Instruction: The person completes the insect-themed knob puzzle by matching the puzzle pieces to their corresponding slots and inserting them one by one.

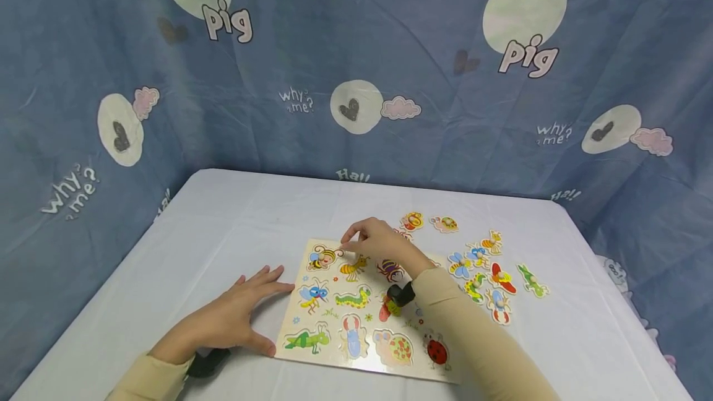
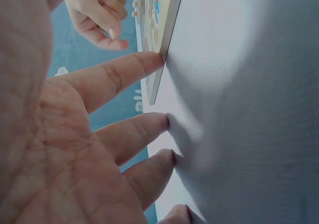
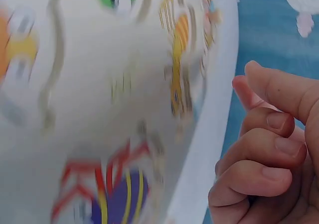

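A wooden insect puzzle board point(image 1: 335, 327) lies flat on the white table. My left hand point(image 1: 231, 317) is spread at its left side; in the left wrist view, the index fingertip point(image 2: 152, 59) touches the board's edge while other fingertips meet the cloth. My right hand point(image 1: 379, 243) hovers over the board's far part, beside the bee piece point(image 1: 322, 258) in the upper-left corner. In the right wrist view, its fingers point(image 3: 264, 147) are loosely curled and nothing shows between thumb and index finger. The forearm hides part of the board's right side.
Several loose insect pieces lie right of the board, among them a grasshopper point(image 1: 532, 280), a blue beetle point(image 1: 499, 307), a caterpillar point(image 1: 475, 288) and a red-winged insect point(image 1: 503, 278). Two snail-like pieces, one yellow point(image 1: 412, 221), one spotted point(image 1: 444, 224), lie beyond it. A blue printed curtain point(image 1: 445, 135) surrounds the table.
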The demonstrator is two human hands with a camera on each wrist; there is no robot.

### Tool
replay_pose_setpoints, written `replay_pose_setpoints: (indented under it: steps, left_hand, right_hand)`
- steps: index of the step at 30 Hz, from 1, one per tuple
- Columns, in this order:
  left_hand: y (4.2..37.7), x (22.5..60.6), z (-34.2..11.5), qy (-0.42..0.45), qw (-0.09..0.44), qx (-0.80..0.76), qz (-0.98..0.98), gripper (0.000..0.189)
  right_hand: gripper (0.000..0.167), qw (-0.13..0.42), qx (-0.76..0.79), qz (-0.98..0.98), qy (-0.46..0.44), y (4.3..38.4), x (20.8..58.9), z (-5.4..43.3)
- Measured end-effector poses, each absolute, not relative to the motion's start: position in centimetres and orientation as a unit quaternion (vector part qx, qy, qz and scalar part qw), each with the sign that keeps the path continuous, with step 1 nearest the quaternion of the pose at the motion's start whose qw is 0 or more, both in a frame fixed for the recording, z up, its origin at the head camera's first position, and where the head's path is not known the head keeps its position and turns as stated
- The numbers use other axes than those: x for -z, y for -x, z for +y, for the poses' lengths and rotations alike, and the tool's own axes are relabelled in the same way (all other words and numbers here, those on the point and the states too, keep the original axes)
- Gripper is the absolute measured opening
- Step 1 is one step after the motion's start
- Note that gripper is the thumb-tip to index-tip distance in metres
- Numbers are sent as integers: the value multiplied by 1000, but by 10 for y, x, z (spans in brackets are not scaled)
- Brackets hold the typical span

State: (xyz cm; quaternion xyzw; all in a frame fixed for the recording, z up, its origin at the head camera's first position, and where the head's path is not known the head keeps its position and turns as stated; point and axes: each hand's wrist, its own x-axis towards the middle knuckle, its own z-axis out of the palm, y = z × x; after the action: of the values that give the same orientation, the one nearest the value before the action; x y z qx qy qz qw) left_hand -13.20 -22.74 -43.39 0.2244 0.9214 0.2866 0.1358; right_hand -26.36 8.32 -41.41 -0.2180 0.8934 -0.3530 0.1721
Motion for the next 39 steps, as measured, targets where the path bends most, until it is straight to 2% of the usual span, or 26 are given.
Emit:
replay_pose_setpoints:
  steps: [11, 23, 32, 39]
  left_hand:
    - [136, 433, -227, -234, 119, -275, 925, 107]
    - [137, 432, -230, -233, 118, -280, 924, 107]
    - [136, 436, -231, -233, 118, -279, 924, 107]
    - [134, 438, -229, -233, 122, -283, 922, 107]
  right_hand:
    - [25, 138, 377, 896, 188, 276, 401, 142]
    - [26, 102, 377, 913, 119, 280, 396, 199]
    - [37, 101, 388, 913, 71, 272, 393, 250]
    - [38, 97, 389, 915, 29, 266, 392, 284]
